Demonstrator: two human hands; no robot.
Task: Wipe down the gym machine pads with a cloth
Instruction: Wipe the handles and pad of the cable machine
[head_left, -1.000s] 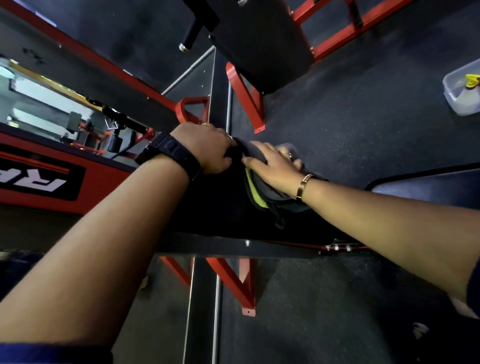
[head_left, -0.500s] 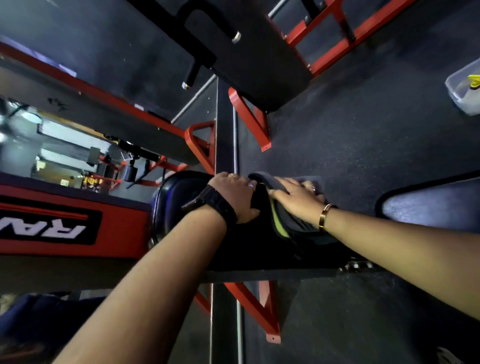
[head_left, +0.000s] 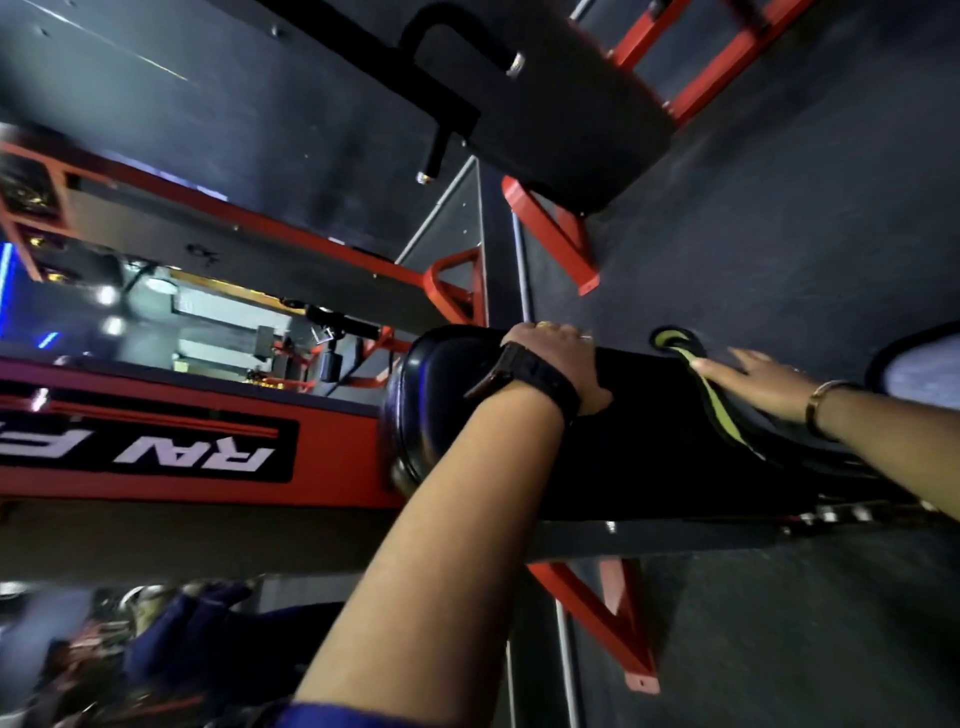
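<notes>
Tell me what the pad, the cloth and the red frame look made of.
Pad: glossy black vinyl or leatherette, judging by its sheen. Cloth: soft dark fabric with yellow-green trim; it drapes and folds. Red frame: likely painted metal; flat, hard-edged bars.

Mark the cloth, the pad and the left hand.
cloth (head_left: 721, 413): head view, on its yellow-green edge.
pad (head_left: 436, 395): head view, on its glossy rounded end.
left hand (head_left: 558, 358): head view, on the back of the hand.
</notes>
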